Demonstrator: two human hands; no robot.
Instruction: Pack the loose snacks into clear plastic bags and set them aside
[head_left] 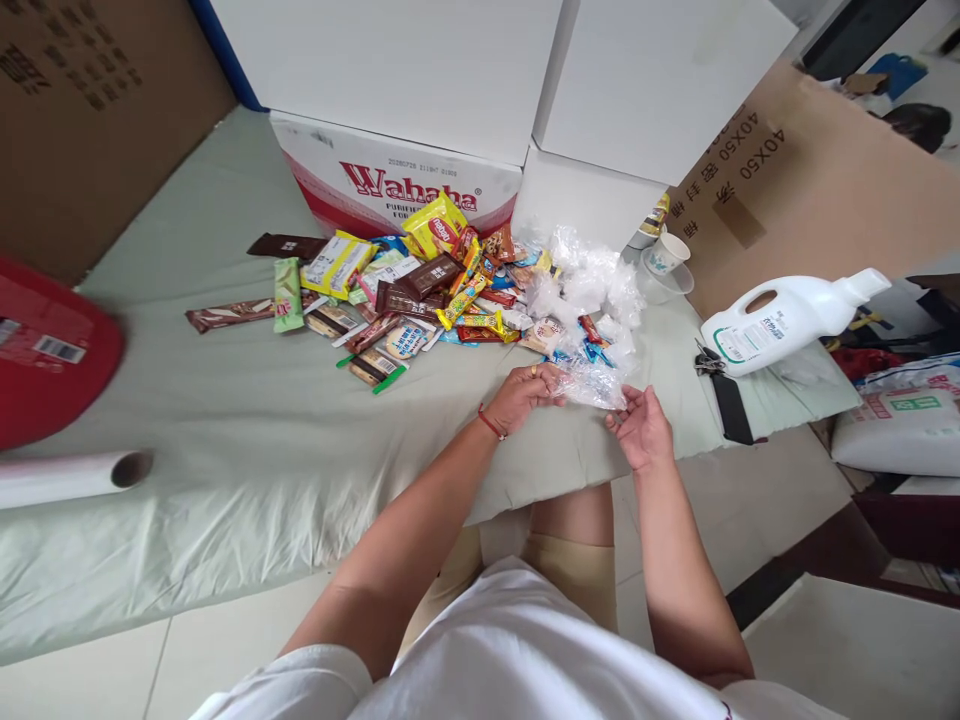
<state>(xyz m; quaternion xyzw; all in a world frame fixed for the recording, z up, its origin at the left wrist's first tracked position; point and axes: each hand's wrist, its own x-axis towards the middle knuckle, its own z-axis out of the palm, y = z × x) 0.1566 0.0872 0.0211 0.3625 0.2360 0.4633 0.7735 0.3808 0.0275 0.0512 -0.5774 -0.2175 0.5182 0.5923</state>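
Note:
A crinkled clear plastic bag [592, 385] stretches between my two hands just above the front part of the table. My left hand [527, 397], with a red string on the wrist, is closed on the bag's left end. At its right edge, the fingers of my right hand [645, 430] pinch the plastic. Right behind lies a heap of similar crumpled clear bags [589, 275], with a few small blue and red wrappers [595, 342] among them. To the left spreads a pile of packaged snacks [420, 285], including brown bars, yellow packets and a green-ended packet [371, 370].
A Wahaha carton [405, 185] and white boxes [390, 50] wall off the back. On the right are a white jug [795, 320], a black phone-like object [731, 405] with keys, and a paper cup [667, 253]. A white roll [67, 478] and red container [52, 350] sit left.

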